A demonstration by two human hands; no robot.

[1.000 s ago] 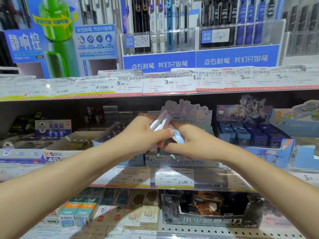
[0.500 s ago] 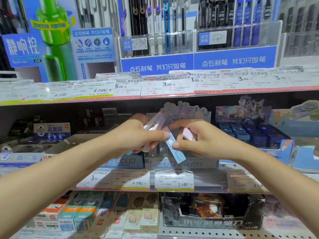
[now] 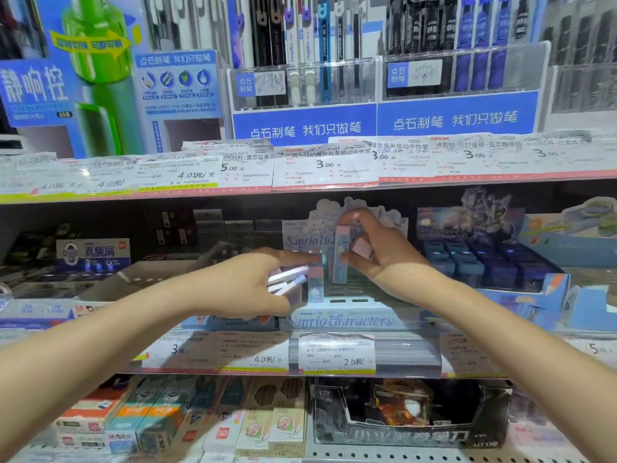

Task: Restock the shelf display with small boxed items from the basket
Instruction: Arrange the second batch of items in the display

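Note:
My left hand [image 3: 248, 282] grips a small bundle of pastel boxed items [image 3: 288, 279] on the middle shelf, its forefinger stretched toward an upright pink-and-blue box [image 3: 315, 282] standing in the pale blue Sanrio display tray [image 3: 347, 320]. My right hand [image 3: 380, 252] pinches a second upright pastel box [image 3: 341, 259] between thumb and fingers, just above the tray, and a small pink box [image 3: 362, 249] sits in its palm. The tray's cartoon backboard [image 3: 320, 225] rises behind both hands. The basket is out of view.
Neighbouring display boxes flank the tray: a white one with a blue label [image 3: 91, 257] to the left, dark blue small boxes [image 3: 484, 262] to the right. Price tags [image 3: 335, 354] line the shelf edge. Pen racks [image 3: 307, 81] stand above, more boxed stock [image 3: 167, 422] below.
My right hand has lifted and turned its box upright over the display tray. My left hand moved slightly right and lower, its forefinger now stretched toward an upright box in the tray.

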